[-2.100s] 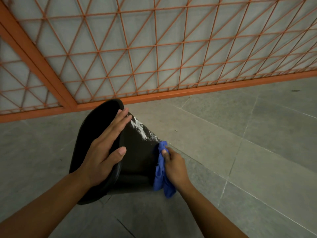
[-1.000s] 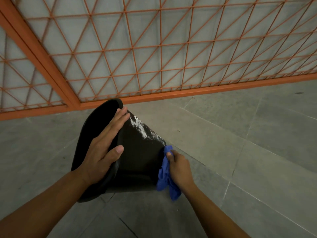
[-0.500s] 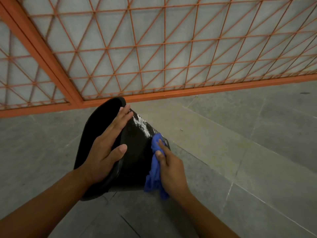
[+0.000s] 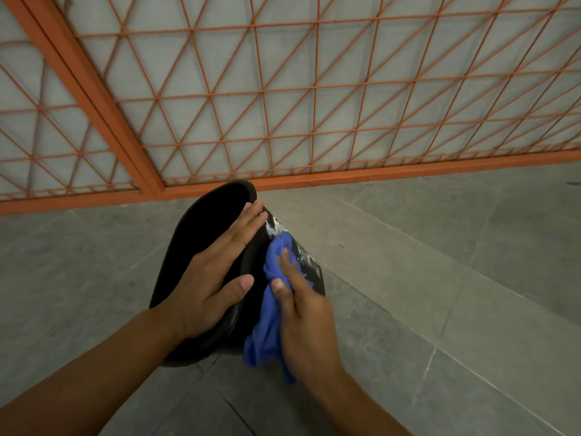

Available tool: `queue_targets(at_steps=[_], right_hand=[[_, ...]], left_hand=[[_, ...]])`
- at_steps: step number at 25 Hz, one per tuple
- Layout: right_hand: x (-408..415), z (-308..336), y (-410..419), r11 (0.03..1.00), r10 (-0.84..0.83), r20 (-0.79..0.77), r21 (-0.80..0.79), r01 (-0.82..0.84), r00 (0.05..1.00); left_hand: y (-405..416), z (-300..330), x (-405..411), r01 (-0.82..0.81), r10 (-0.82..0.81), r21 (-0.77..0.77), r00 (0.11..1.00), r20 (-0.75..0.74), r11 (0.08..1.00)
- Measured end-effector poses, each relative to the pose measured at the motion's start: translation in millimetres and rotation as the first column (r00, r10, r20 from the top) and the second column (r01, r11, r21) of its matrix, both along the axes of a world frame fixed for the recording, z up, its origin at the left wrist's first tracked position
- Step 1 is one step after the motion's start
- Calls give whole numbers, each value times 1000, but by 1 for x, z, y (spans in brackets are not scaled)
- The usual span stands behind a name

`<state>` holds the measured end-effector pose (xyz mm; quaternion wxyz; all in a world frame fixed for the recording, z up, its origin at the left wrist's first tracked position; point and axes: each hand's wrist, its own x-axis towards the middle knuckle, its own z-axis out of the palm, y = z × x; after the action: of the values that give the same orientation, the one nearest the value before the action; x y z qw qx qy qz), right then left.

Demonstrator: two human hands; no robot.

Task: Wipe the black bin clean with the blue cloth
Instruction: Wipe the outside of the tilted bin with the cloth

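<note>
While the left hand [image 4: 213, 278] is bracing the tilted black bin [image 4: 201, 234] with flat fingers, the right hand [image 4: 301, 313] is pinching the blue cloth [image 4: 267, 325] against white residue [image 4: 276, 228], risking smearing or toppling.

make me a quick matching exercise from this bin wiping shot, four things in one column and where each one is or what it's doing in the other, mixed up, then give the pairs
Things
1. left hand
2. right hand
3. blue cloth
4. orange mesh fence

Places or states
A. stands behind the bin at the edge of the grey floor
B. lies flat with straight fingers across the rim of the black bin
C. presses the cloth onto the bin's outer side
D. bunched against the bin's side, next to the white smears

Pairs: 1-B, 2-C, 3-D, 4-A
</note>
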<state>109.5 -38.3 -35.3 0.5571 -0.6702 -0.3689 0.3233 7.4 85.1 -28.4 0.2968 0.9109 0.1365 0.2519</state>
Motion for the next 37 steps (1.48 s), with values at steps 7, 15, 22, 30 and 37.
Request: queue_targets(at_steps=[7, 15, 22, 30, 37], right_hand=[[14, 8, 29, 998, -22, 55, 57, 19, 998], [30, 11, 50, 1000, -14, 101, 10, 13, 995], [28, 15, 54, 998, 61, 189, 9, -64, 980], [33, 18, 49, 997, 71, 204, -23, -68, 976], [34, 13, 44, 997, 13, 182, -73, 0, 983]], left_hand=[[2, -1, -3, 10, -10, -5, 1000, -5, 1000], [6, 2, -4, 14, -14, -13, 1000, -12, 1000], [10, 1, -6, 0, 0, -3, 1000, -10, 1000], [5, 2, -3, 3, -3, -52, 1000, -3, 999], [3, 2, 1, 3, -4, -67, 1000, -22, 998]])
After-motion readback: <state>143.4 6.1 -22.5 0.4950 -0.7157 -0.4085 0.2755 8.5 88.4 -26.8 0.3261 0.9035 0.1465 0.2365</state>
